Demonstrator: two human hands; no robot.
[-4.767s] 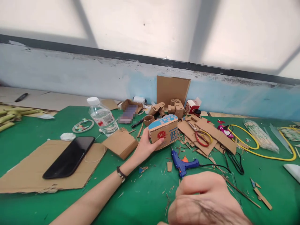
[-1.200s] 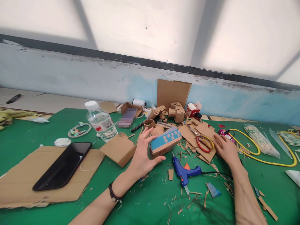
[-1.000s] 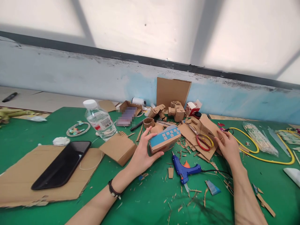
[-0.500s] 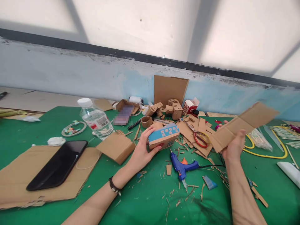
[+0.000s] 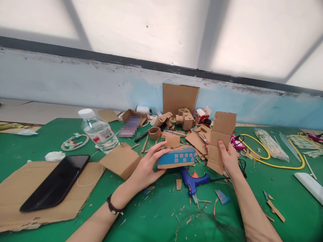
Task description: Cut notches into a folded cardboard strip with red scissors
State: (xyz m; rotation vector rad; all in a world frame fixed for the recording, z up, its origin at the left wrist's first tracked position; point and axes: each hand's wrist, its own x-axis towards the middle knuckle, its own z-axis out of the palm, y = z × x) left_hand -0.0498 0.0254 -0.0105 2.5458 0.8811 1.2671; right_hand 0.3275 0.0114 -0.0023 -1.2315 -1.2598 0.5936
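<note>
My left hand [image 5: 148, 166] grips a small cardboard box [image 5: 178, 158] by its left end, with a blue printed side turned toward me. To its right, my right hand [image 5: 229, 158] holds a creased cardboard strip [image 5: 219, 143] nearly upright, thumb across its front. The two pieces are apart. Just below the box lies a blue glue gun [image 5: 194, 181] on the green table. Behind the strip, loose cardboard sheets [image 5: 198, 141] partly hide a pair of scissors [image 5: 202, 137].
At left, a black phone [image 5: 57, 181] rests on a cardboard sheet [image 5: 15, 188]. A water bottle [image 5: 99, 132] stands behind a cardboard block [image 5: 121, 159]. A cardboard camera model [image 5: 185, 118] sits near the wall. Right, a yellow cord [image 5: 277, 165] curves around bagged cotton swabs [image 5: 271, 144].
My right hand has brought the strip left and turned it from slanted to nearly upright. My left hand has tilted the box so its blue side faces me more.
</note>
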